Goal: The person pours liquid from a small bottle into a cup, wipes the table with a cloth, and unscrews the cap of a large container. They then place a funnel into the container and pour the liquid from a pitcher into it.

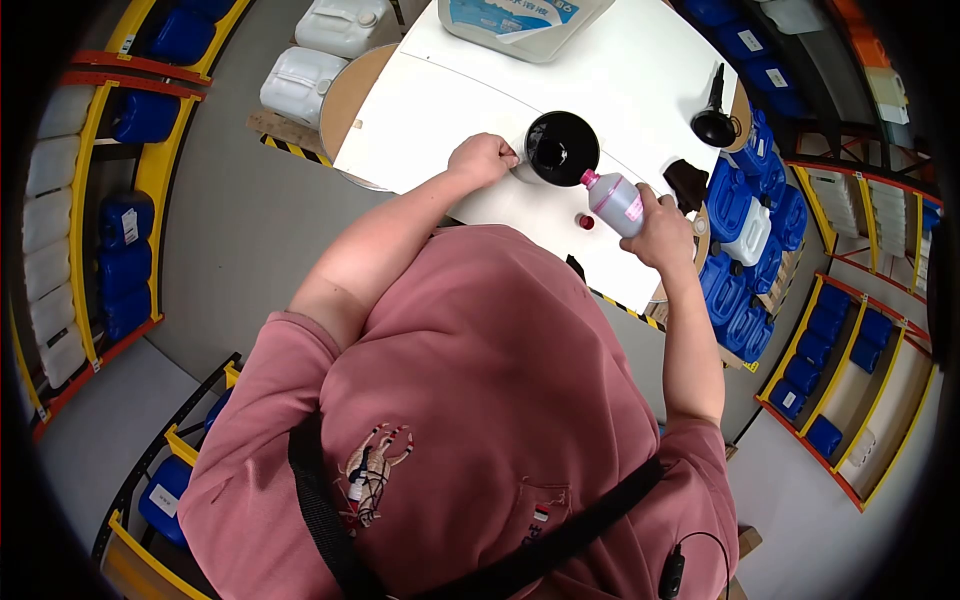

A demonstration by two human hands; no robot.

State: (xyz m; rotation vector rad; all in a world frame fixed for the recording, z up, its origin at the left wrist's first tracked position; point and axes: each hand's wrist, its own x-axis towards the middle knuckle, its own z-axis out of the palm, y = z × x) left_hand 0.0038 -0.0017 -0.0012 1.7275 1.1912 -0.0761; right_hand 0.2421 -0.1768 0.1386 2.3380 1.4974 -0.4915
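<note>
- A clear bottle (614,202) of purplish liquid is gripped by the right hand (662,232), its fingers being wrapped around the lower part of the bottle.
- The bottle is tilted, with its pink neck pointed towards a round black vessel (572,125); the bottle's mouth is placed at the vessel's near right rim, and whether the rim is touched cannot be told.
- The vessel is set on the white surface (430,110) with its opening turned upward, and bright reflections are seen in its dark interior.
- The left hand (481,160) is held just beside the left side of the vessel; its fingers are drawn close together at the tips, and whether anything is gripped between them cannot be told.
- A small red cap (585,221) is seen on the surface just beside the bottle, nearer to the person's body than the vessel.
- A large translucent jug (525,28) with a blue and white label is placed at the far side of the surface.
- A black funnel (713,126) is laid near the right end of the surface, and a dark crumpled item (686,186) is placed between it and the right hand.
- 2 white jugs (302,80) are kept beyond the left end of the surface.
- Blue jugs (730,215) are grouped beyond the right end, with 1 white jug (748,236) among them.
</note>
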